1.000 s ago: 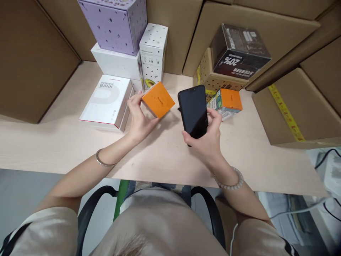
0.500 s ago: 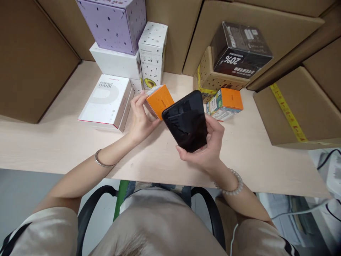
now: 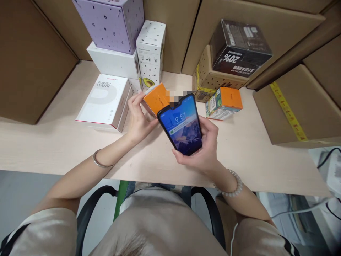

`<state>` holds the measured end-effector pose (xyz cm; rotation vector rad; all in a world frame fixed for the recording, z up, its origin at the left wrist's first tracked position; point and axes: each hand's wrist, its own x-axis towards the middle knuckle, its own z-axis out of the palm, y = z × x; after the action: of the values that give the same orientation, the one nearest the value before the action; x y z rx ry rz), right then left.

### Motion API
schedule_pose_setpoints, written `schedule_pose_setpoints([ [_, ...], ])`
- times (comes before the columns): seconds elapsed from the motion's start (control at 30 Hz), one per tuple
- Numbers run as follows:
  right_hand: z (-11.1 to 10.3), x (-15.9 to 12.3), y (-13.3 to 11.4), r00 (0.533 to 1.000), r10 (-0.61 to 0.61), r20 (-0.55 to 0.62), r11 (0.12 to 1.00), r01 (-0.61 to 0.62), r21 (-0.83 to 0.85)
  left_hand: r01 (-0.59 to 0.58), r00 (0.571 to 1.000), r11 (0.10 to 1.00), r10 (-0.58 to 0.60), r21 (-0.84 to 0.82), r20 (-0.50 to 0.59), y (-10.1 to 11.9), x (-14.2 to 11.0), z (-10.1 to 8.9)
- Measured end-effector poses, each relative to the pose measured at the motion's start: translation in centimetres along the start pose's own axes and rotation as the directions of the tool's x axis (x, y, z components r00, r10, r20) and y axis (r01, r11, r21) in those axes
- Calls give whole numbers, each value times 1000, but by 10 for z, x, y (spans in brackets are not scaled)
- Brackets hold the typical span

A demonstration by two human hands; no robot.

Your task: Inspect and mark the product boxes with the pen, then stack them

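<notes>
My right hand is wrapped round a smartphone; its screen is lit and reads 9:51. In my left hand is a small orange box, gripped between fingers and thumb and tilted. The phone's upper left corner overlaps part of that box, and I cannot tell whether they touch. Another orange-topped box stands on the table to the right of the phone. A white power bank box lies just left of my left hand.
On the wooden table, a purple box rests on a white box beside a tall white avocado-print box. A black box tops a brown carton. Large cardboard boxes line the back and sides.
The phone's screen has gone from black to lit. Phone and right hand have shifted slightly left and down; the left hand and its orange box have moved slightly left.
</notes>
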<state>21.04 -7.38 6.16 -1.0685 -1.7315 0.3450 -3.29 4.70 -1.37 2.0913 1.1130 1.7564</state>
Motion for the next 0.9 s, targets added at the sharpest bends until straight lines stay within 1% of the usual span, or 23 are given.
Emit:
schedule_pose_setpoints([
  [0.23,2,2,2,996,-72,-58,997,71,-11,-11,999,999,10,32,37,2,1,-2],
  [0.3,3,3,5,995,-75,-63,997,74,-16,-8,999,999,7,40,39,3,1,-2],
  [0.37,4,3,7,997,-52,-50,998,50,-29,11,1000,998,-12,58,19,6,0,-2],
  [0.43,3,4,9,1000,20,-18,998,-21,-51,70,997,996,-68,51,-33,9,-1,-3],
  [0.5,1,7,11,989,145,23,986,-142,-89,141,985,990,-140,0,-102,14,0,-4],
  [0.53,1,10,12,975,217,42,970,-211,-119,160,977,987,-163,-29,-137,16,1,-5],
  [0.6,-1,16,15,935,347,73,925,-328,-192,158,965,985,-167,-64,-200,17,3,-9],
  [0.67,-1,21,20,891,438,115,878,-397,-269,129,957,989,-143,-68,-252,17,5,-12],
  [0.73,1,25,26,859,486,163,849,-419,-322,123,952,990,-136,-67,-274,16,5,-14],
  [0.8,6,26,32,840,502,204,839,-417,-348,150,951,985,-168,-88,-259,17,3,-13],
  [0.83,8,25,35,839,499,218,841,-408,-357,172,950,978,-197,-119,-242,18,1,-11],
  [0.9,14,22,39,849,468,246,852,-360,-380,227,943,943,-275,-243,-186,23,-3,-6],
])
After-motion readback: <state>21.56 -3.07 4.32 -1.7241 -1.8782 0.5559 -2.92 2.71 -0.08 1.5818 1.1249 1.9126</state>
